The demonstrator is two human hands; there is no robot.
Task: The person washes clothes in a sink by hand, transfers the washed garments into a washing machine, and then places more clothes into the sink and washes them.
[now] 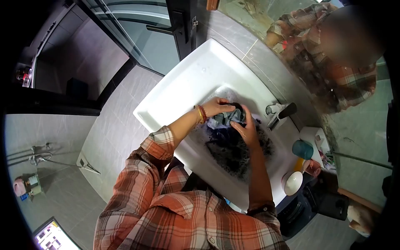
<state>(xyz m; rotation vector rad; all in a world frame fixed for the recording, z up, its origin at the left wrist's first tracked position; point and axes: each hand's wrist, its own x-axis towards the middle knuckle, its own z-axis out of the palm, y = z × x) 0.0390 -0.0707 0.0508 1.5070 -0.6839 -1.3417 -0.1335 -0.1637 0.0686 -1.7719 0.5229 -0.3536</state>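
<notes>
Over the white sink (175, 89), my left hand (213, 107), with bracelets at the wrist, has its fingers closed on a bunched grey wet cloth (225, 118). From the other side my right hand (248, 130) grips the same cloth, thumb in front and fingers behind it. The cloth's exact kind cannot be made out. Below both hands, dark clothes (231, 152) lie soaking in sudsy water in the basin. Part of the cloth is hidden by my fingers.
A metal faucet (275, 118) stands at the sink's right rim. Beyond it are a blue cup (302, 149), a white bowl (293, 183) and a pinkish cup (311, 167). A mirror (354, 129) lines the right wall. A glass door with a black handle (160, 29) stands behind the sink.
</notes>
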